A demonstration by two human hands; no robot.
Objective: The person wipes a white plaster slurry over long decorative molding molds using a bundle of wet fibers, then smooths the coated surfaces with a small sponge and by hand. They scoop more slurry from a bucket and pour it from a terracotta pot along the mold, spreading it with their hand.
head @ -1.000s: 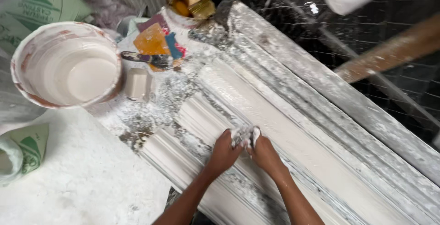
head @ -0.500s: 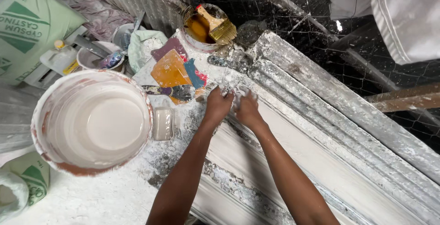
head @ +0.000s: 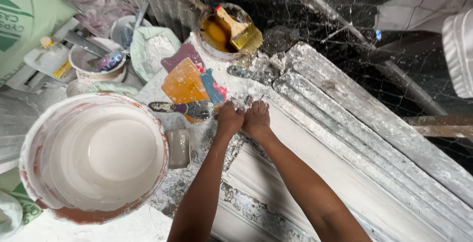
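My left hand (head: 229,120) and my right hand (head: 256,119) press side by side on the near end of a long white plaster moulding (head: 315,173) that runs diagonally to the lower right. The fingers of both are curled down onto the wet plaster surface, and whether they hold anything there is hidden. A putty knife with a dark handle (head: 182,108) lies just left of my left hand, on top of coloured plastic scrapers (head: 187,82).
A big bucket of white liquid plaster (head: 96,155) stands at the left, with a small cup (head: 178,148) beside it. A pot with a yellow brush (head: 229,27) is at the top. Smaller bowls (head: 93,62), a bottle and green sacks lie at far left.
Both hands have slid up along the moulding to its end near the scrapers. The view has shifted so the bucket sits lower and closer.
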